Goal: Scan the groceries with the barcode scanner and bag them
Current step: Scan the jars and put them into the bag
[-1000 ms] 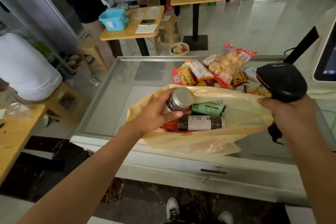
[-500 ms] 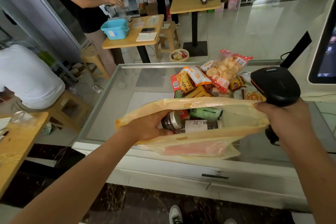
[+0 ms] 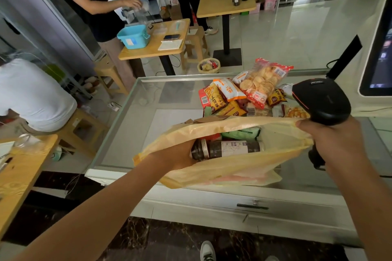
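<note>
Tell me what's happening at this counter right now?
A person is bagging groceries at a glass counter. The left hand reaches inside the yellow plastic bag, at a dark jar lying on its side. The right hand grips the black barcode scanner and pinches the bag's rim open. A pile of snack packets waits behind the bag.
</note>
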`<act>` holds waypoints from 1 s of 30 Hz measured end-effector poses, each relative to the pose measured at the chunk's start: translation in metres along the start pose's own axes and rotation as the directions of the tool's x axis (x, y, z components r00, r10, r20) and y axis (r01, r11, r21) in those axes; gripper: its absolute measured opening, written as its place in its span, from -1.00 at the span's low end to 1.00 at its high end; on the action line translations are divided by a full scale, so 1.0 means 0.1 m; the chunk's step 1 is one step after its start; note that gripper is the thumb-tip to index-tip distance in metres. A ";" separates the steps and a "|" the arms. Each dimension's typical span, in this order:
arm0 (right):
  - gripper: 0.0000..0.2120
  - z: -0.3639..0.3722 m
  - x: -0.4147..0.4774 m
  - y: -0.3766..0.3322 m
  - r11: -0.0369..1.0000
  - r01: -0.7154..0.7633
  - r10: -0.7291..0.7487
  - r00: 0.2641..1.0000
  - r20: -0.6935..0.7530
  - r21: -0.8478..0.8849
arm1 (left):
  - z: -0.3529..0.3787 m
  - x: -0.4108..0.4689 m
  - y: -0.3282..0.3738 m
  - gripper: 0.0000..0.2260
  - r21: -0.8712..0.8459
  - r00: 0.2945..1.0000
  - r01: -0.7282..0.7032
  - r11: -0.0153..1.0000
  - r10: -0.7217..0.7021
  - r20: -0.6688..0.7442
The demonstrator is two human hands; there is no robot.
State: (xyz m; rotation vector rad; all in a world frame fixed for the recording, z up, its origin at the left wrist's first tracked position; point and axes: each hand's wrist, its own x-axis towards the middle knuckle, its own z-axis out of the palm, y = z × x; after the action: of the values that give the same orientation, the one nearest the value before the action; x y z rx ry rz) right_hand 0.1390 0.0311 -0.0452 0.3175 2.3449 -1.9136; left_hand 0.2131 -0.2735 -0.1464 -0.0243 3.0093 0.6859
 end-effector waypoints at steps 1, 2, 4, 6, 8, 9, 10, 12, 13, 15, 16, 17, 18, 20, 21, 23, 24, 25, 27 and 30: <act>-0.70 0.00 0.00 0.01 1.000 -0.006 0.006 1.000 0.001 -0.001 | 0.03 0.00 0.05 -0.40 -0.008 0.999 -0.015 1.000 0.015 -0.035; -0.70 0.01 0.00 0.01 1.000 -0.010 0.010 1.000 0.002 0.000 | 0.05 -0.04 0.12 -0.45 -0.016 0.999 -0.031 0.999 0.031 -0.010; -0.69 0.01 0.00 0.00 1.000 -0.012 0.012 1.000 0.006 0.000 | 0.10 -0.10 0.10 -0.46 0.199 0.990 -0.137 0.970 0.138 0.012; -0.68 0.02 0.00 -0.02 1.000 -0.005 0.005 1.000 0.009 -0.007 | 0.12 -0.16 0.03 -0.34 0.425 0.981 -0.182 0.887 0.191 0.023; -0.68 0.04 0.02 -0.04 1.000 0.002 -0.002 1.000 0.007 -0.011 | 0.06 -0.16 -0.05 -0.33 0.362 0.988 -0.143 0.921 0.108 0.113; -0.69 0.04 0.02 -0.05 1.000 0.004 -0.004 1.000 0.013 -0.013 | 0.02 -0.15 -0.05 -0.36 0.266 0.979 -0.156 0.951 0.114 0.166; -0.69 0.05 0.03 -0.06 1.000 0.005 -0.004 1.000 0.015 -0.014 | -0.03 -0.17 -0.04 -0.41 0.168 0.962 -0.143 0.975 0.097 0.255; -0.68 0.03 0.07 -0.06 1.000 0.000 0.000 1.000 0.000 -0.014 | -0.25 -0.24 0.00 -0.53 0.015 0.938 -0.089 0.996 0.078 0.339; -0.67 0.02 0.09 -0.06 1.000 -0.005 0.005 1.000 -0.006 -0.014 | -0.37 -0.30 -0.01 -0.61 0.002 0.950 -0.094 0.996 0.089 0.300; -0.64 0.02 0.12 -0.07 1.000 -0.008 0.008 1.000 -0.013 -0.004 | -0.64 -0.49 0.00 -0.75 0.068 0.990 -0.121 0.990 0.116 0.077; -0.64 0.03 0.13 -0.08 1.000 -0.005 0.005 1.000 -0.007 0.005 | -0.72 -0.61 0.01 -0.80 0.112 0.984 -0.137 0.984 0.148 -0.099; -0.64 0.04 0.14 -0.08 1.000 0.000 0.000 1.000 -0.002 0.010 | -0.72 -0.73 0.02 -0.83 0.145 0.948 -0.149 0.978 0.183 -0.261; -0.64 0.05 0.15 -0.09 1.000 0.005 -0.005 1.000 -0.001 0.013 | -0.65 -0.84 0.04 -0.84 0.164 0.893 -0.131 0.978 0.188 -0.408; -0.65 0.06 0.18 -0.09 1.000 0.017 -0.017 1.000 -0.007 0.027 | -0.42 -1.00 0.15 -0.71 0.154 0.753 0.053 0.987 0.062 -0.655; -0.66 0.05 0.20 -0.09 0.999 0.020 -0.019 1.000 -0.009 0.038 | -0.34 -1.04 0.17 -0.57 0.099 0.682 0.213 0.972 -0.076 -0.727; -0.65 0.04 0.23 -0.09 0.998 0.024 -0.024 1.000 -0.003 0.061 | -0.28 -1.00 0.09 -0.31 -0.158 0.597 0.484 0.861 -0.457 -0.660; -0.64 0.04 0.24 -0.09 0.998 0.027 -0.027 1.000 0.003 0.062 | -0.30 -0.94 0.02 -0.33 -0.344 0.585 0.540 0.769 -0.636 -0.503; -0.64 0.05 0.25 -0.09 0.998 0.021 -0.022 1.000 0.009 0.062 | -0.39 -0.85 -0.04 -0.50 -0.539 0.587 0.535 0.651 -0.745 -0.318; -0.63 0.08 0.27 -0.11 0.998 0.011 -0.012 1.000 0.025 0.065 | -0.56 -0.63 -0.18 -0.87 -0.762 0.569 0.498 0.415 -0.819 -0.075; -0.58 0.16 0.31 -0.20 0.998 -0.007 0.004 0.999 0.047 0.069 | -0.91 -0.26 -0.27 -0.74 -0.817 0.539 0.432 0.383 -0.836 -0.107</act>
State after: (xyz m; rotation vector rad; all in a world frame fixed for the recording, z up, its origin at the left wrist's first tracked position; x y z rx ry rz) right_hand 0.1039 0.0148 -0.0359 0.2814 2.2503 -1.9811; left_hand 0.2351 -0.3373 -0.0752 -1.6239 2.3913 1.8651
